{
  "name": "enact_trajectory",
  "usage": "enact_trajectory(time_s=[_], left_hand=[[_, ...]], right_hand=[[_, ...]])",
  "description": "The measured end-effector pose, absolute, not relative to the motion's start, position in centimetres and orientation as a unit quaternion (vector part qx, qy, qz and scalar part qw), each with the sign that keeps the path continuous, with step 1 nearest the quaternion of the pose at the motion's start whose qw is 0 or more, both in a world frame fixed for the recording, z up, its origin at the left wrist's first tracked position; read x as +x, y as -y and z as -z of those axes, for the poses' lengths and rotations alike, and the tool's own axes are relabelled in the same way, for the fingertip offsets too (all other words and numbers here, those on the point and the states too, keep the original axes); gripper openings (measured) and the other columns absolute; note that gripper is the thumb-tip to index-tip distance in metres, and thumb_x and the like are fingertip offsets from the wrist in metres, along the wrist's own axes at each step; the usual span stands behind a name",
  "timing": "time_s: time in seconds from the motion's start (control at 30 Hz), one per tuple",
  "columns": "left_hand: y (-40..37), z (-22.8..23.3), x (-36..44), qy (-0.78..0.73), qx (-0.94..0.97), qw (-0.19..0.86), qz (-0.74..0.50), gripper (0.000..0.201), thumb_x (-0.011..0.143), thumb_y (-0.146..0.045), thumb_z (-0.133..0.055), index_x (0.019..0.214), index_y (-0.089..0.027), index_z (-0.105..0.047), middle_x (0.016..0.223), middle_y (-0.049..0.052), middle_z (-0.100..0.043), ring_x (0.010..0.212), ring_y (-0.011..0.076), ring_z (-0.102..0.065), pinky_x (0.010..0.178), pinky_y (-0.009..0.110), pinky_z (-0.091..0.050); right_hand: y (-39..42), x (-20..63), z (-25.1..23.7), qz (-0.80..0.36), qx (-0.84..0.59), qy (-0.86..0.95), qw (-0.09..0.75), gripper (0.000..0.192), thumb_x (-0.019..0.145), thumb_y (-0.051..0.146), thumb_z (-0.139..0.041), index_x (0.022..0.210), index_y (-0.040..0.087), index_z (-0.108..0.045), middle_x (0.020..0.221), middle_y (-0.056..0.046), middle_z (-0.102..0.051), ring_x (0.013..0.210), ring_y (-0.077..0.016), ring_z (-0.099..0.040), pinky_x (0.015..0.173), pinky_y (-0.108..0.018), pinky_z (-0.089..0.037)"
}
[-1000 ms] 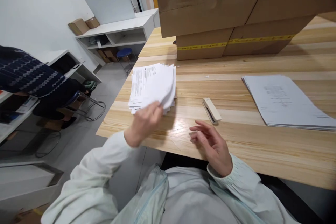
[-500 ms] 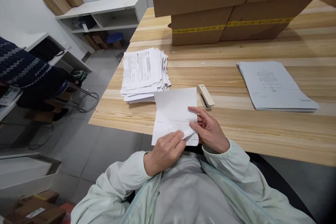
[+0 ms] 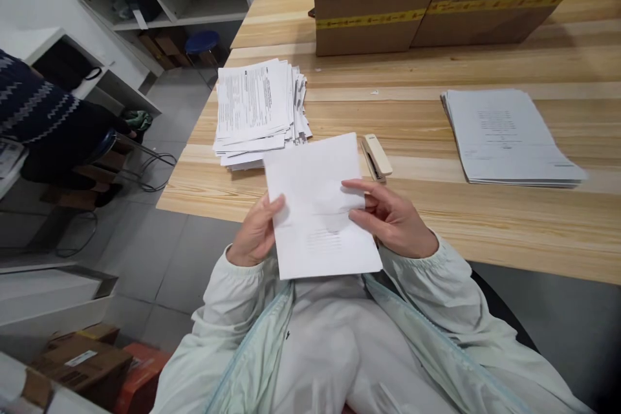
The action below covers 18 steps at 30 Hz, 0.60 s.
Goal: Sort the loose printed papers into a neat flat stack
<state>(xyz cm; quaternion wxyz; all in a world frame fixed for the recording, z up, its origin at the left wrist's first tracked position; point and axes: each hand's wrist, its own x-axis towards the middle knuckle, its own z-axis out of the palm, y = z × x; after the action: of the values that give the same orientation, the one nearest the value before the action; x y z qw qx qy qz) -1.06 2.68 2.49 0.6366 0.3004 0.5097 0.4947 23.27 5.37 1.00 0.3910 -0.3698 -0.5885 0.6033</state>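
Left hand, right hand gripped paper sides!
It seemed light, creasable, best side-held, at the table's near edge.

Seen from a single camera worn on the wearer's head, the view faces forward and steeply down across a wooden table. The pale jacket fills the foreground at close range, while the left hand, right hand and white paper sit near mid-frame, just beyond the torso. Farther off, cardboard boxes are cropped by the top edge. The wide scene takes in gray floor at left, where another person is cut by the frame.
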Motion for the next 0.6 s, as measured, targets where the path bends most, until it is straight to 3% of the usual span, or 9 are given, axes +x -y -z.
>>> enact_trajectory(time_s=[0.17, 0.33, 0.47, 0.6], left_hand=[[-2.2, -0.4, 1.3, -0.523, 0.297, 0.598, -0.531, 0.048, 0.069, -0.047, -0.087, 0.106, -0.017, -0.077, 0.105, 0.012, -0.080, 0.101, 0.0298, -0.075, 0.091, 0.040, -0.060], [-1.5, 0.5, 1.7, -0.517, 0.349, 0.602, -0.498, 0.042, 0.077, -0.045, -0.081, 0.109, -0.018, -0.077, 0.105, 0.010, -0.080, 0.096, 0.0259, -0.075, 0.085, 0.035, -0.060], [-1.4, 0.2, 1.8, -0.512, 0.358, 0.606, -0.492, 0.041, 0.080, -0.044, -0.079, 0.112, -0.017, -0.077, 0.107, 0.011, -0.079, 0.097, 0.0255, -0.075, 0.085, 0.034, -0.060], [-1.4, 0.1, 1.9, -0.519, 0.348, 0.602, -0.496, 0.043, 0.077, -0.046, -0.082, 0.109, -0.017, -0.078, 0.106, 0.011, -0.079, 0.095, 0.0268, -0.075, 0.085, 0.036, -0.060]], right_hand=[[-5.0, 23.0, 0.3, -0.512, -0.433, 0.570, 0.475, 0.082, 0.092, 0.044, -0.065, 0.161, 0.026, -0.025, 0.116, -0.010, -0.073, 0.077, -0.0136, -0.068, 0.068, -0.028, -0.058], [-4.7, 22.8, 1.4, -0.357, -0.494, 0.622, 0.492, 0.065, 0.095, 0.040, -0.060, 0.155, 0.020, -0.042, 0.126, -0.014, -0.071, 0.101, -0.0206, -0.072, 0.087, -0.035, -0.059], [-4.4, 22.4, 0.8, -0.217, -0.523, 0.666, 0.486, 0.050, 0.096, 0.034, -0.057, 0.145, 0.023, -0.056, 0.128, -0.012, -0.071, 0.094, -0.0216, -0.074, 0.084, -0.035, -0.060], [-4.2, 22.2, 0.5, -0.182, -0.530, 0.676, 0.479, 0.049, 0.097, 0.034, -0.055, 0.145, 0.026, -0.056, 0.127, -0.009, -0.072, 0.086, -0.0198, -0.074, 0.081, -0.034, -0.061]])
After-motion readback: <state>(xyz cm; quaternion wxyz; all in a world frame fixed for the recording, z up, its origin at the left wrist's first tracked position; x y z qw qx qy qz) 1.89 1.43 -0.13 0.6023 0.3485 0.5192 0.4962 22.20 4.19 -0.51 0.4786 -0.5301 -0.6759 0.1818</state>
